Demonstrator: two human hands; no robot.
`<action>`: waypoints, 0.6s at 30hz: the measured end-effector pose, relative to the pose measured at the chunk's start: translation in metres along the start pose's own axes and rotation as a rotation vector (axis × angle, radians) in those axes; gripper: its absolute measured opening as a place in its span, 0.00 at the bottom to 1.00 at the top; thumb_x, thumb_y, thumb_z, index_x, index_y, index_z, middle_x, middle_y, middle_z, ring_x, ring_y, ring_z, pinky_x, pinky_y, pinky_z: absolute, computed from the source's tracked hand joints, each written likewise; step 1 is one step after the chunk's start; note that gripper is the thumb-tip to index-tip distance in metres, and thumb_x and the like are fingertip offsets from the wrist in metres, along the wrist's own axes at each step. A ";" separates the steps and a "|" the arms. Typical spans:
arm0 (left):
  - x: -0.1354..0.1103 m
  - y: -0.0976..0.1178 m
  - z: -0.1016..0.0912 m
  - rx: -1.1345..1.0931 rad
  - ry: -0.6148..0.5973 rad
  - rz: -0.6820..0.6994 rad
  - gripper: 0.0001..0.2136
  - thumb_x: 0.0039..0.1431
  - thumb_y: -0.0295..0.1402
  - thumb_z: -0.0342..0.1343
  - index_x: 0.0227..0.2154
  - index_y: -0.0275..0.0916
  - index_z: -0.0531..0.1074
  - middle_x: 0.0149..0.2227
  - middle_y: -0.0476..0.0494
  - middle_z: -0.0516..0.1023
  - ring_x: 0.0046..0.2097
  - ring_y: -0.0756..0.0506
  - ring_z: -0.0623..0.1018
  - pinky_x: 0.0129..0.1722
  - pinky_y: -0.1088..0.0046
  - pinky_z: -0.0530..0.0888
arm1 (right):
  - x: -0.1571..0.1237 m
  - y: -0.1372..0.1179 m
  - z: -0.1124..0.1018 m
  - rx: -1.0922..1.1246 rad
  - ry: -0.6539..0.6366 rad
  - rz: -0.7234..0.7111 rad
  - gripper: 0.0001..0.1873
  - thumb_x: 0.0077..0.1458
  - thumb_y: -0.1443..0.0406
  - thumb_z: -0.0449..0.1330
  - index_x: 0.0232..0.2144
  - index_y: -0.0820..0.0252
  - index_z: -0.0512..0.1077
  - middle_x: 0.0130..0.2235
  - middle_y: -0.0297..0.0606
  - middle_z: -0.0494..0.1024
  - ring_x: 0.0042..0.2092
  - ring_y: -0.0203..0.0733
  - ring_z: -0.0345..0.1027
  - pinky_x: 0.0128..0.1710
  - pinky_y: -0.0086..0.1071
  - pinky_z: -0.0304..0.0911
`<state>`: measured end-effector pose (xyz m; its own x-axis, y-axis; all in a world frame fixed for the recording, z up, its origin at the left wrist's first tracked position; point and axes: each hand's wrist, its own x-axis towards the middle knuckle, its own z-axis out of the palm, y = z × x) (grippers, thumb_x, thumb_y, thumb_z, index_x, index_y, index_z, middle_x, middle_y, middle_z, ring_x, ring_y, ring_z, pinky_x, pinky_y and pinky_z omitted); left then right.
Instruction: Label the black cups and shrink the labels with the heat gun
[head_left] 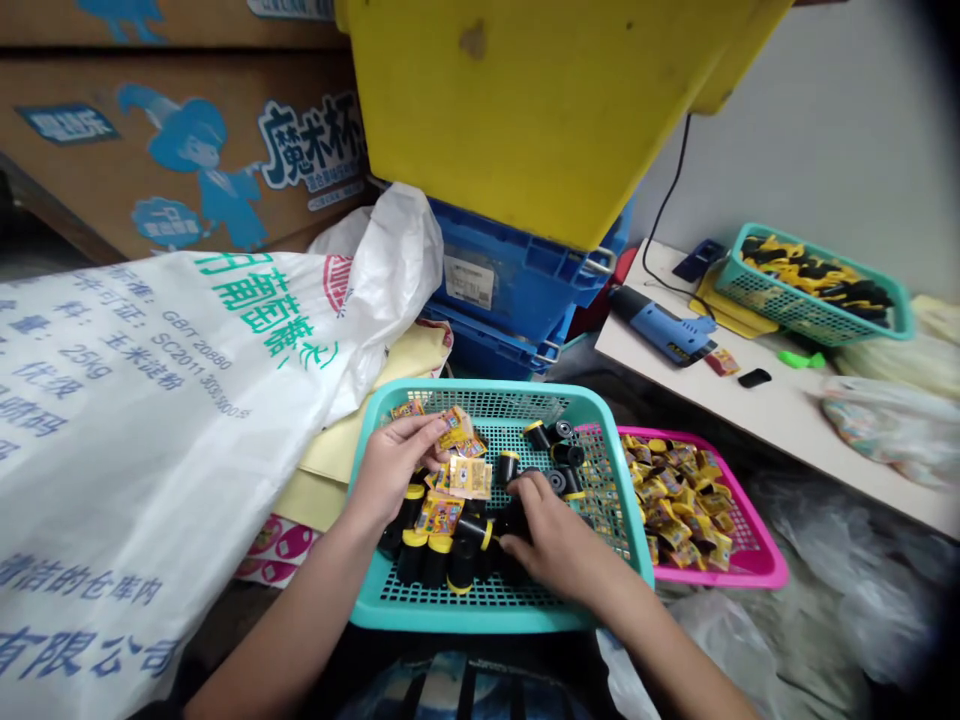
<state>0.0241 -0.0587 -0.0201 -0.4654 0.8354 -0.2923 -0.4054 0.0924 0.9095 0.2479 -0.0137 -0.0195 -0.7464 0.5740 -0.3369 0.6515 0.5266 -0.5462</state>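
Note:
My left hand (397, 462) pinches a small yellow-and-orange printed wrapper (454, 426) between thumb and fingers, over the left part of a turquoise mesh basket (501, 622). More printed wrappers (469, 478) lie just below it on a heap of small black canisters with yellow lids (414, 556). My right hand (556, 538) reaches into the basket's middle. Its thumb and fingers curl round a black canister (513, 518), mostly hidden by the hand. Several loose canisters (537, 435) lie beyond it, some tipped on their sides.
A pink basket (776, 570) of wrapped pieces stands to the right. On the white bench (795, 430) are a blue heat gun (660, 325) and another turquoise basket (825, 322). A large white sack (225, 400) fills the left. Yellow (525, 110) and blue crates (495, 265) stack behind.

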 end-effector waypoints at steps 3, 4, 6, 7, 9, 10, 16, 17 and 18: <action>-0.002 -0.001 0.000 0.024 -0.006 -0.013 0.13 0.42 0.40 0.70 0.30 0.36 0.81 0.27 0.44 0.82 0.29 0.49 0.79 0.27 0.77 0.76 | 0.003 0.010 -0.004 -0.089 -0.089 -0.062 0.17 0.59 0.70 0.54 0.50 0.64 0.70 0.52 0.46 0.63 0.50 0.45 0.61 0.56 0.39 0.59; -0.002 -0.001 0.000 0.022 0.000 -0.017 0.14 0.41 0.39 0.71 0.30 0.37 0.81 0.29 0.44 0.83 0.30 0.48 0.79 0.30 0.75 0.77 | 0.004 0.012 -0.003 -0.168 -0.108 -0.081 0.20 0.58 0.73 0.52 0.52 0.61 0.70 0.51 0.46 0.64 0.51 0.46 0.60 0.55 0.41 0.59; -0.002 -0.001 0.000 0.009 0.004 -0.022 0.14 0.39 0.39 0.71 0.29 0.37 0.81 0.32 0.44 0.83 0.32 0.48 0.79 0.33 0.74 0.78 | 0.008 0.012 -0.002 -0.354 -0.099 -0.080 0.25 0.55 0.75 0.52 0.54 0.57 0.70 0.51 0.46 0.64 0.51 0.51 0.58 0.53 0.45 0.59; -0.002 -0.001 0.000 0.004 -0.004 -0.023 0.14 0.39 0.38 0.71 0.29 0.37 0.81 0.34 0.43 0.83 0.33 0.49 0.79 0.34 0.74 0.78 | 0.010 0.010 -0.001 -0.431 -0.092 -0.066 0.25 0.54 0.75 0.52 0.53 0.57 0.71 0.52 0.47 0.64 0.51 0.53 0.57 0.52 0.46 0.59; -0.002 0.000 -0.001 -0.002 -0.029 -0.022 0.13 0.40 0.38 0.71 0.30 0.38 0.81 0.38 0.43 0.83 0.35 0.50 0.79 0.34 0.76 0.77 | 0.014 0.003 -0.002 -0.540 -0.096 -0.034 0.21 0.55 0.73 0.54 0.49 0.58 0.73 0.51 0.49 0.65 0.51 0.56 0.58 0.49 0.47 0.60; -0.002 0.000 -0.001 0.000 -0.040 -0.020 0.13 0.40 0.38 0.71 0.30 0.38 0.81 0.38 0.43 0.83 0.35 0.50 0.79 0.33 0.77 0.76 | 0.016 0.000 -0.003 -0.582 -0.096 -0.021 0.18 0.55 0.73 0.53 0.47 0.60 0.75 0.50 0.50 0.66 0.51 0.57 0.58 0.48 0.47 0.61; -0.005 0.002 0.000 -0.054 -0.045 -0.064 0.13 0.37 0.35 0.72 0.28 0.37 0.80 0.28 0.47 0.81 0.29 0.53 0.76 0.26 0.81 0.71 | 0.028 0.004 -0.023 -0.177 0.010 -0.164 0.12 0.51 0.65 0.62 0.38 0.66 0.71 0.44 0.47 0.72 0.46 0.48 0.65 0.45 0.38 0.63; -0.005 0.002 0.000 -0.067 -0.052 -0.081 0.13 0.37 0.36 0.73 0.27 0.37 0.80 0.28 0.47 0.81 0.28 0.53 0.76 0.26 0.81 0.71 | 0.029 0.006 -0.028 0.008 0.015 -0.163 0.13 0.51 0.63 0.62 0.38 0.65 0.69 0.42 0.44 0.73 0.42 0.44 0.67 0.43 0.35 0.63; -0.005 0.002 0.000 -0.076 -0.060 -0.096 0.13 0.37 0.36 0.73 0.27 0.37 0.81 0.29 0.47 0.81 0.28 0.53 0.76 0.26 0.81 0.71 | 0.029 0.008 -0.035 0.183 0.022 -0.154 0.12 0.52 0.63 0.61 0.37 0.64 0.67 0.40 0.41 0.74 0.40 0.41 0.67 0.41 0.33 0.63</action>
<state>0.0253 -0.0631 -0.0169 -0.3750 0.8558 -0.3564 -0.5052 0.1336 0.8526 0.2360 0.0291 -0.0073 -0.8304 0.5106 -0.2229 0.4932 0.4874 -0.7206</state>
